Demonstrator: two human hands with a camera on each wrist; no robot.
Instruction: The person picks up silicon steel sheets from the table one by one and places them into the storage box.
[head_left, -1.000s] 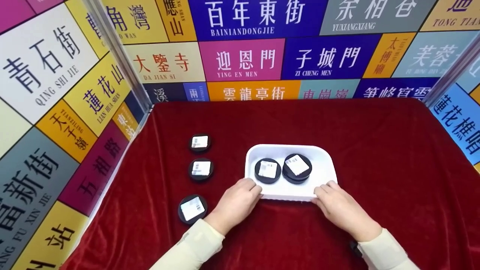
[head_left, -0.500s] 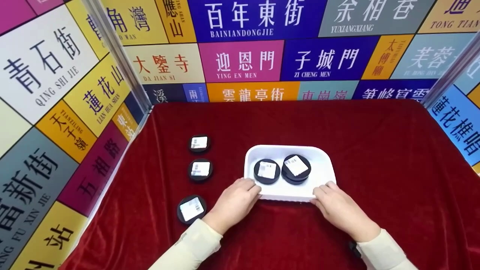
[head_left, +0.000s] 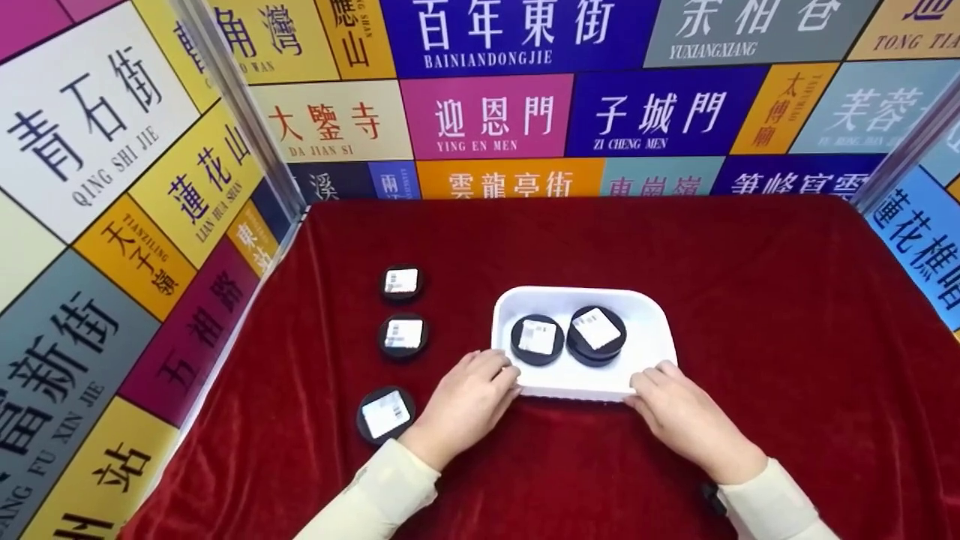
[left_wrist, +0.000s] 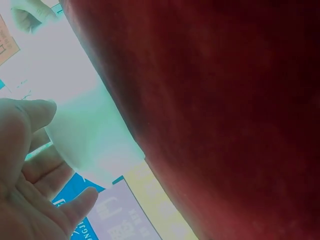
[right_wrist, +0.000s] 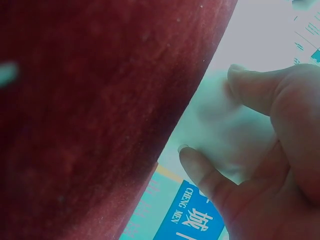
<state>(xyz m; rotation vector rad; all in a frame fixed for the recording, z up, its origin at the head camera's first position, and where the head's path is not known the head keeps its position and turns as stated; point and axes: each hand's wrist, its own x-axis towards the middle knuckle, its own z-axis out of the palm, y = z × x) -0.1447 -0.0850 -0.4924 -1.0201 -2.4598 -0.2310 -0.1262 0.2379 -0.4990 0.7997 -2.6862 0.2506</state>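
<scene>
Left hand (head_left: 461, 401) and right hand (head_left: 686, 420) both hold a smooth white box (head_left: 649, 341), thumbs and fingers bent round its two lower corners with only its side in between. Bright, flat signs (head_left: 101, 116) fill the far left and the top of the frame. Red cloth (head_left: 300, 315), soft and shiny like velvet, wrinkles at the lower left. Three round black discs (head_left: 385, 415) lie flat in a wobbly line left of the box, each with a square white sticker (head_left: 405, 334). The box sits just right of the middle of the frame and has rounded corners. Inside, one disc (head_left: 537, 340) lies at the left and a lopsided stack of discs (head_left: 597, 335) near the middle. At the lower right, a dark band (head_left: 712, 496) shows beside a cream cuff (head_left: 765, 495).
</scene>
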